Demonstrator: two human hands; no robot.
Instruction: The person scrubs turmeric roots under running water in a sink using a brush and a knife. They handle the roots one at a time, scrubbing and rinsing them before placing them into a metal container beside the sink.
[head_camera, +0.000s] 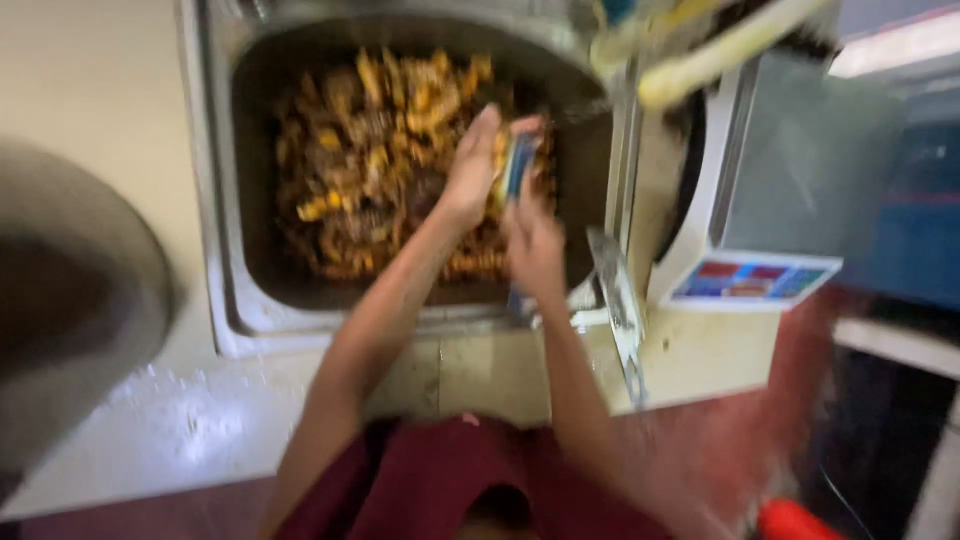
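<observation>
- here, head view: both hands meet over the right part of a steel sink (225, 200) set in a pale counter (90, 90); the whole picture is blurred by motion.
- the left hand (472, 165) is stretched nearly flat, fingers together and pointing up-right, its palm pressed against a small yellow and blue thing (512, 160).
- the right hand (533, 245) sits just below and to the right, fingers curled up around the same thing; the blur hides how tight the hold is.
- what the thing is cannot be told; it lies between the two hands, above the sink's right side.
- the sink is full of yellow-brown scraps (370, 160) in dark water.
- a knife (618, 300) lies on the sink's right edge, near the right wrist.
- a white scale (745, 270) with a coloured panel stands to the right of the sink.
- a grey bowl (70, 300) sits at the left on the counter.
- a dark red garment (450, 480) shows at the bottom.
</observation>
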